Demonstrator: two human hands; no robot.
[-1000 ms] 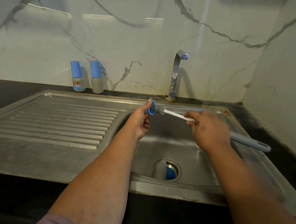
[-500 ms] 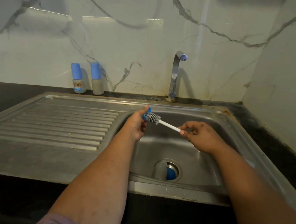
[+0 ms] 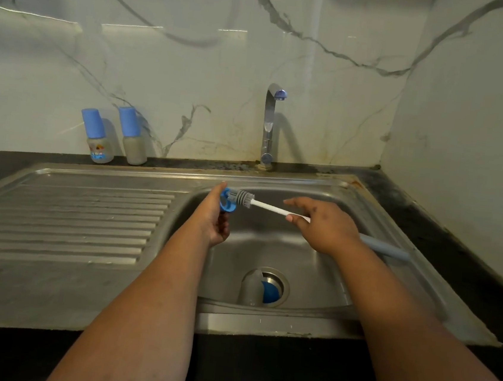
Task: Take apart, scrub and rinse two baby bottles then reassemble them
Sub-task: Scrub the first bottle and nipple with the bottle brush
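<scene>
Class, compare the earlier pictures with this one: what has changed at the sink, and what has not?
The brush head is pushed further into the blue ring, which the left hand keeps gripping. The right hand still holds the brush stick. The two bottles by the wall have not moved.

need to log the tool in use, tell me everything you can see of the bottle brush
The bottle brush has a short grey bristled head, a thin white shaft and a thicker grey-blue handle that sticks out past the wrist. It lies nearly level over the sink basin, head pointing left. The right hand grips the shaft; the head is pushed into a blue ring pinched by the left hand. Whether it is wet cannot be told.
</scene>
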